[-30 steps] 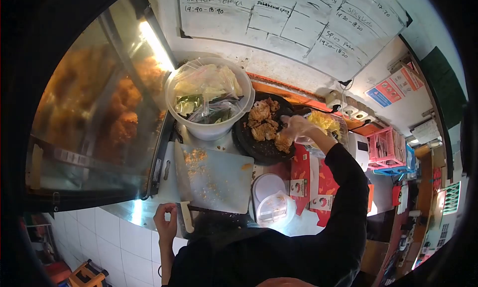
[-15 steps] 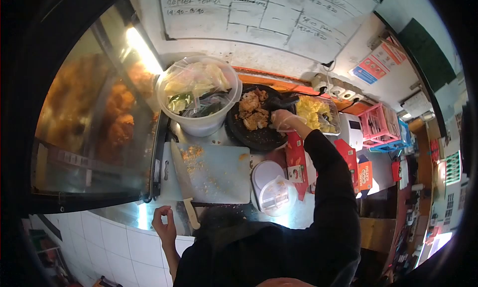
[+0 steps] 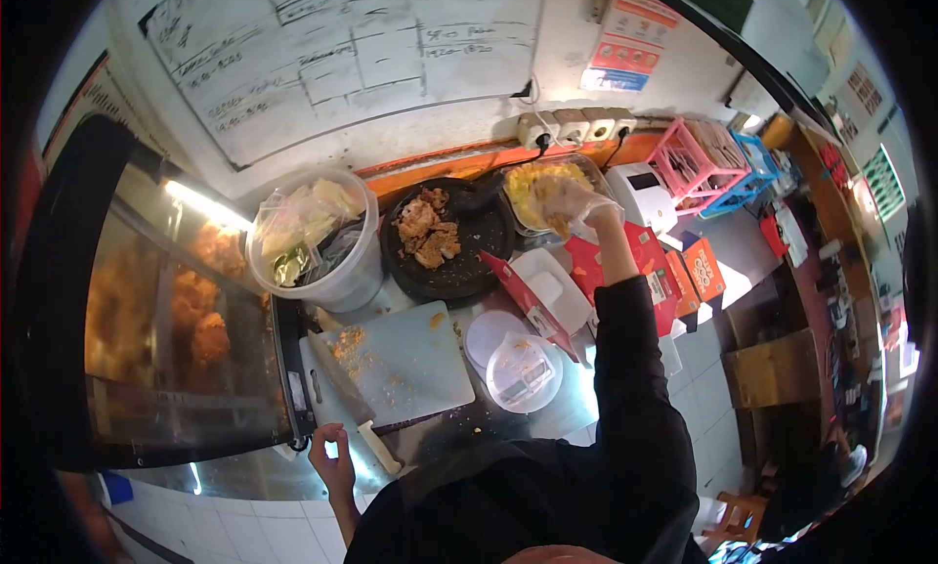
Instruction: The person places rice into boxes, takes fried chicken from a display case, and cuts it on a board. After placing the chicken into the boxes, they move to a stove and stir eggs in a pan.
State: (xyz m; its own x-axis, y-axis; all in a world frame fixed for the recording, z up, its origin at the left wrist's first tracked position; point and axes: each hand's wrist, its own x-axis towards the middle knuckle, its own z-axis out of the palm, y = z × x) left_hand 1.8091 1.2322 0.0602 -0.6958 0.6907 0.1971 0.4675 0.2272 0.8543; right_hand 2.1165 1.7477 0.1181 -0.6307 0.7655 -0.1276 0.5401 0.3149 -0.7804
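Observation:
My right hand (image 3: 570, 204), in a clear plastic glove, reaches into a clear tray of yellow food (image 3: 535, 181) at the back of the counter; its fingers look curled over the food, and what they hold is hidden. To its left sits a black round plate (image 3: 481, 251) with fried chicken pieces (image 3: 426, 230). My left hand (image 3: 333, 455) rests bare on the metal counter's front edge, fingers loosely curled and holding nothing, next to the knife (image 3: 354, 404) lying on the white cutting board (image 3: 401, 364).
A white bucket (image 3: 337, 288) holds bagged greens. A heated glass case (image 3: 166, 320) of fried chicken stands at left. A small scale with a clear bowl (image 3: 523, 371), red cartons (image 3: 635, 271), a pink basket (image 3: 696, 155) and a power strip (image 3: 572, 126) crowd the right.
My right hand left the black plate and moved right into the tray of yellow food. The view swung right. My left hand stayed at the counter edge.

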